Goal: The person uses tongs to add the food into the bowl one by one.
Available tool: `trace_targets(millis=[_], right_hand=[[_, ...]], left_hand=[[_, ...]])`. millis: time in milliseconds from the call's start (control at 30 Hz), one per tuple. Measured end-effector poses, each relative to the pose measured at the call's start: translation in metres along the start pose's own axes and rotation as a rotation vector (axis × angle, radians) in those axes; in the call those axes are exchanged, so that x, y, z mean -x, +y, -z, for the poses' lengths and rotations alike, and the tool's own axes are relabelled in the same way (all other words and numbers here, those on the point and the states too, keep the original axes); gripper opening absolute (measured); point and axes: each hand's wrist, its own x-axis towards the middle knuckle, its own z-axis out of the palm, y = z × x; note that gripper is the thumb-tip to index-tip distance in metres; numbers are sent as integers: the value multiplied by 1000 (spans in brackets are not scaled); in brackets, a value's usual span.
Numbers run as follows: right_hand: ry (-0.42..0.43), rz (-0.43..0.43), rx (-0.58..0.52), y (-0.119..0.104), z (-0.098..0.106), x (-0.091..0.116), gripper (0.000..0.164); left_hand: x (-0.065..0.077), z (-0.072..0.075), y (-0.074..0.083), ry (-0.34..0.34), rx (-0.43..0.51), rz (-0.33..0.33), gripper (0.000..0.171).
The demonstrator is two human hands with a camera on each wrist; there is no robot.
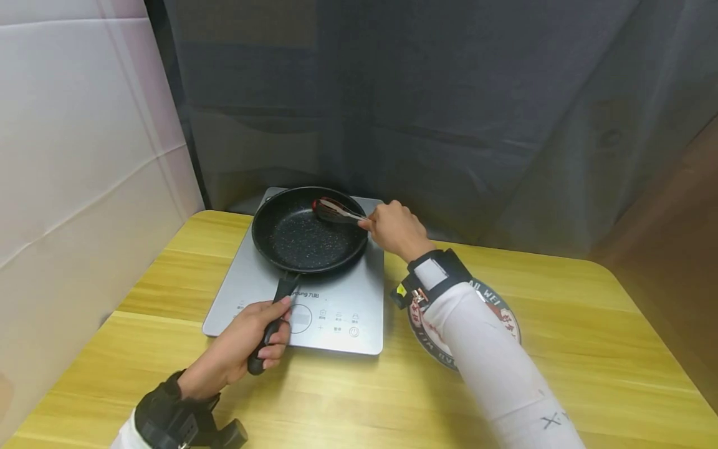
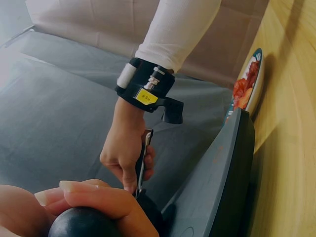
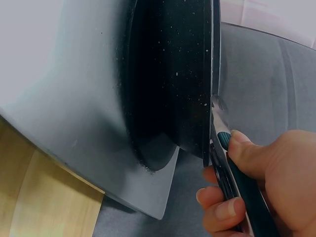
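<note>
A black speckled frying pan (image 1: pixel 305 246) sits on a silver induction cooktop (image 1: pixel 359 296). My left hand (image 1: pixel 247 337) grips the pan's black handle (image 1: pixel 287 285), fingers wrapped round it. At the pan's right rim, my right hand (image 1: pixel 398 231) holds tongs (image 1: pixel 336 213), thumb on one dark green grip (image 3: pixel 249 195) and fingers curled round the other side. The tongs' head reaches into the far right part of the pan, with something red showing at its tip. In the left wrist view the pan's inside is hidden.
A patterned plate (image 1: pixel 507 315) stands on the wooden table (image 1: pixel 589 349) right of the cooktop, partly under my right forearm. Red food (image 2: pixel 242 92) lies on it. A dark cloth (image 1: pixel 421 125) hangs behind, and a white one (image 1: pixel 84 137) hangs at the left.
</note>
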Motion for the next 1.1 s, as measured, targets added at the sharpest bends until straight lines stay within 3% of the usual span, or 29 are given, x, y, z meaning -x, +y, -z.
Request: trace_targets(millis=[567, 1100], right_hand=[[-21, -17, 2, -1, 2, 2, 41], [-26, -12, 34, -6, 6, 8, 42]], left_hand=[[-1, 1, -1, 9, 3, 9, 32], [3, 2, 0, -5, 10, 6, 32]])
